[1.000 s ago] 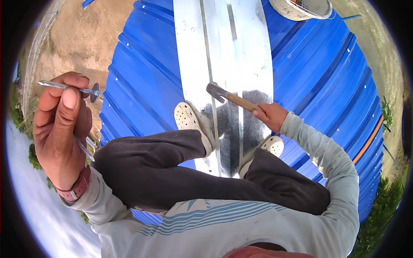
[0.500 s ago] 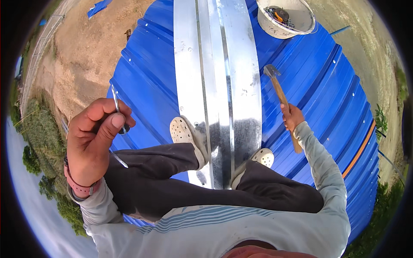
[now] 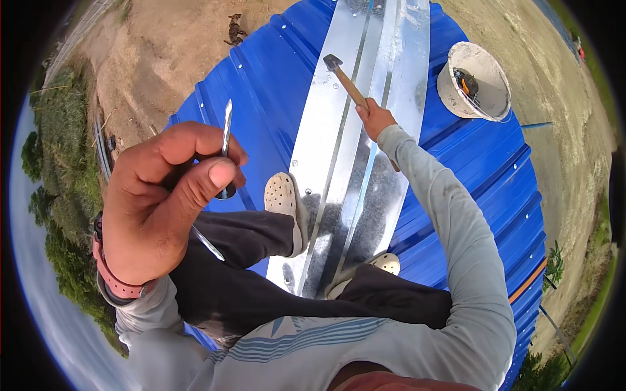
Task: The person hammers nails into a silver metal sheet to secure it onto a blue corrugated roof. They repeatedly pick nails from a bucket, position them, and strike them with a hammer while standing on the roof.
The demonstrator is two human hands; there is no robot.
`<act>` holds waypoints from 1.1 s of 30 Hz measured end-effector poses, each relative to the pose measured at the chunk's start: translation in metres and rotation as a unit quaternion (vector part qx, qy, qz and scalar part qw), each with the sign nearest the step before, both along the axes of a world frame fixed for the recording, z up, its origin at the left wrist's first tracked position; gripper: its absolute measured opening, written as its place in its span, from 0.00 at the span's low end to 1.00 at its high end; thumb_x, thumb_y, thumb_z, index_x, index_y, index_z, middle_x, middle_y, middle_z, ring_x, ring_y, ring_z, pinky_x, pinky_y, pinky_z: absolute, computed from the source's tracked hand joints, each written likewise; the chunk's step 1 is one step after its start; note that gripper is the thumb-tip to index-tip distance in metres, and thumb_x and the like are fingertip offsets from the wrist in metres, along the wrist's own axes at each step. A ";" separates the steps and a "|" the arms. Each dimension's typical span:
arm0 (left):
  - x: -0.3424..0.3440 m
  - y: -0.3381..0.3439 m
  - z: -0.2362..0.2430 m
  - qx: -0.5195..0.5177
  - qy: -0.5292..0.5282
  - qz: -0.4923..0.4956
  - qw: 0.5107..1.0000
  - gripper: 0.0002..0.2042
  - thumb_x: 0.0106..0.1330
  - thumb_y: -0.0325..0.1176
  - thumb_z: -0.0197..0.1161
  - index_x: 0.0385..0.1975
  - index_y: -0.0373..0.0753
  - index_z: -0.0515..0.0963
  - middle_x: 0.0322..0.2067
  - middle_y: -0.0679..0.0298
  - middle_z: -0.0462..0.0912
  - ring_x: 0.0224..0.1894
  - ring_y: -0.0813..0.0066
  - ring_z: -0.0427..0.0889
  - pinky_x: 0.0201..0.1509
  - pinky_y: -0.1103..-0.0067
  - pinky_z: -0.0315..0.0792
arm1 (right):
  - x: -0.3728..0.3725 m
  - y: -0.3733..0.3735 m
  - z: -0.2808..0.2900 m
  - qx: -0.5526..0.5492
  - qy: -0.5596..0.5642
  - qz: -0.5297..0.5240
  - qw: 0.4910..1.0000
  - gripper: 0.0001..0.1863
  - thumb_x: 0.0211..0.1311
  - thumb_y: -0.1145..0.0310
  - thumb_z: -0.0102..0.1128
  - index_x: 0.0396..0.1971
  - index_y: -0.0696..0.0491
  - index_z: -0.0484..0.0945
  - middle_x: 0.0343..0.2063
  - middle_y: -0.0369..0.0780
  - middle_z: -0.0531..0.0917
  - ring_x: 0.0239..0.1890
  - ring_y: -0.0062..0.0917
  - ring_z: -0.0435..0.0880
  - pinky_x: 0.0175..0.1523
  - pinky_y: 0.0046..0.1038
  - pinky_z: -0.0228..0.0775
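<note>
My left hand is raised at the left, pinching an upright silver nail with a wide round head; a second metal shank pokes out below the fingers. My right hand grips the wooden handle of a hammer, its dark metal head held above the galvanized ridge strip. That strip runs lengthwise over blue corrugated roofing, with round fasteners along it. My feet, in cream perforated clogs, rest on or beside the strip, legs bent.
A white bucket with dark and orange items sits on the blue sheets at upper right. A dog is on the dirt below. Trees and pale ground lie beyond the curved-looking roof edge. An orange bar shows along the right side.
My right arm has raised the hammer forward and left, over the metal strip. My left hand has moved inward, turning the nail upright. The view has shifted, bringing the bucket lower and rightward.
</note>
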State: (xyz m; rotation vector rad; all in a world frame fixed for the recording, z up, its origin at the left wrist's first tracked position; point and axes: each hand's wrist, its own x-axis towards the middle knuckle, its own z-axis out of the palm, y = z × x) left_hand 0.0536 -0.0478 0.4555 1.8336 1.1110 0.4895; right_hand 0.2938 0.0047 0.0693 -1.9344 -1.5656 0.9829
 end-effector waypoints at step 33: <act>0.058 0.004 -0.081 -0.288 0.072 -0.236 0.925 0.08 0.62 0.28 0.57 0.38 0.32 0.77 0.26 0.67 0.80 0.29 0.84 0.74 0.36 0.86 0.69 | 0.139 -0.307 0.001 -0.226 0.087 -0.369 0.897 0.24 0.62 0.46 0.44 0.42 0.53 0.70 0.16 0.42 0.75 0.14 0.29 0.77 0.19 0.33 0.70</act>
